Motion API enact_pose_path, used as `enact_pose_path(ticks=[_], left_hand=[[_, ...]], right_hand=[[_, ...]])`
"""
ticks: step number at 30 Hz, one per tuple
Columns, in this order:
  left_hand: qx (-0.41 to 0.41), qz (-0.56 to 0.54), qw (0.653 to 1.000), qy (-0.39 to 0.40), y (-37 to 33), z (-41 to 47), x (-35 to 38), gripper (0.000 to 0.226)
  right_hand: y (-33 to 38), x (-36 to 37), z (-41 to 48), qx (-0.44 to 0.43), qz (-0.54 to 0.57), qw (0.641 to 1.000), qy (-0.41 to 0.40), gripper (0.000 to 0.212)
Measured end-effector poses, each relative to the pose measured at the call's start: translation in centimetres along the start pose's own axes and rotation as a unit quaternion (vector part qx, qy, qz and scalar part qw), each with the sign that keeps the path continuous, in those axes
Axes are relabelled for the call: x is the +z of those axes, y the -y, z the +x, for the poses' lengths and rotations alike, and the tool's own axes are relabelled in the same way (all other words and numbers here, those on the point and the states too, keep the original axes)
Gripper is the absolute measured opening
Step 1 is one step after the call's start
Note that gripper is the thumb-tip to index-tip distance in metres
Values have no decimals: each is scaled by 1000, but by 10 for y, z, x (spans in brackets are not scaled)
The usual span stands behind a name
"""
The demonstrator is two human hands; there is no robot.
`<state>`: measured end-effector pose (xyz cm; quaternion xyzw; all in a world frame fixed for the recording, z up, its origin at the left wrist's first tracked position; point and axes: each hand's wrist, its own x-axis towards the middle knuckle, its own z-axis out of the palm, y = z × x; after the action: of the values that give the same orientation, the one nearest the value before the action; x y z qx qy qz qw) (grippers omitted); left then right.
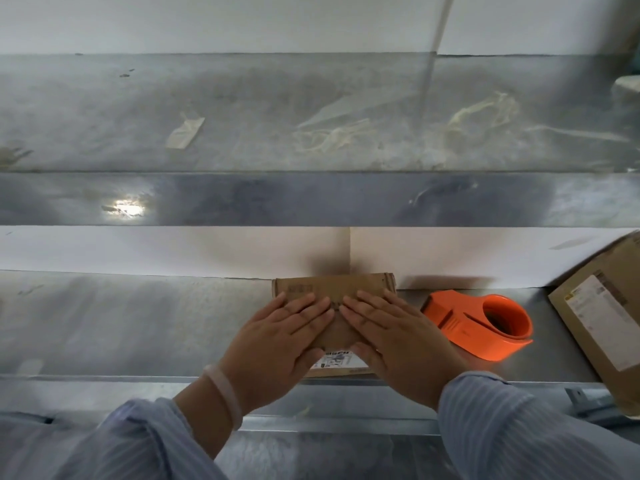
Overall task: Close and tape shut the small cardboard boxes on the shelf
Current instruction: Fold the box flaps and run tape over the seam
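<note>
A small brown cardboard box (332, 289) sits on the metal shelf (138, 323), centred near the front edge. My left hand (280, 337) and my right hand (398, 341) lie flat on its top flaps with straight fingers, fingertips nearly meeting in the middle. A white printed label shows on the box's near side between my wrists. An orange tape dispenser (481, 323) lies on the shelf just right of my right hand, untouched.
A larger cardboard box (602, 313) with a white label lies tilted at the right end of the shelf. The upper metal shelf (311, 199) overhangs, carrying bits of tape and string. A white wall backs both shelves.
</note>
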<state>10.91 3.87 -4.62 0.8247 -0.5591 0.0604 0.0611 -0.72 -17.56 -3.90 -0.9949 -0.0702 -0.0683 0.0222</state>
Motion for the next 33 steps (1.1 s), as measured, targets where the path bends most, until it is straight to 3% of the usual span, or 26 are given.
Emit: enact_pose_path(ticks=[3,11,13,15,18,20,22,23,24,27,30,33], left_hand=[[-3,5,1000,-23,4,-3,1,53],[-42,-13,999,13,9,-9,-5,55],[-72,-50,996,17,4,-8,-8,62],[-135,-117,984,-10,-4,-2,-16,77],[-270,-199,939,-81,-15,22,-30,75],[-372,-228,895,-95,-16,37,-28,79],[-441,-321,836,-57,-15,44,-20,104],[-457,-370,807,-46,-15,46,-17,111],[-464,-399,790,-40,-14,47,-15,114],[-448,-424,786,-32,-9,45,-15,109],[-433,-479,763,-22,-8,44,-19,99],[-424,-592,685,-27,-6,38,-24,88]], right_hand=[[-9,-4,-4,15,3,1000,4,52],[-6,-6,-9,71,48,996,0,60],[-1,-7,-5,108,116,987,-31,56],[3,-13,3,179,204,960,-69,39],[7,-25,18,278,235,922,-130,34],[9,-25,29,368,265,882,-126,66],[11,-24,38,436,334,835,-45,98],[11,-21,41,448,359,819,-12,104],[8,-19,41,454,376,807,7,100],[-1,-12,42,439,405,802,9,60],[-11,-7,40,419,431,799,31,61],[-17,-5,32,416,509,751,59,45]])
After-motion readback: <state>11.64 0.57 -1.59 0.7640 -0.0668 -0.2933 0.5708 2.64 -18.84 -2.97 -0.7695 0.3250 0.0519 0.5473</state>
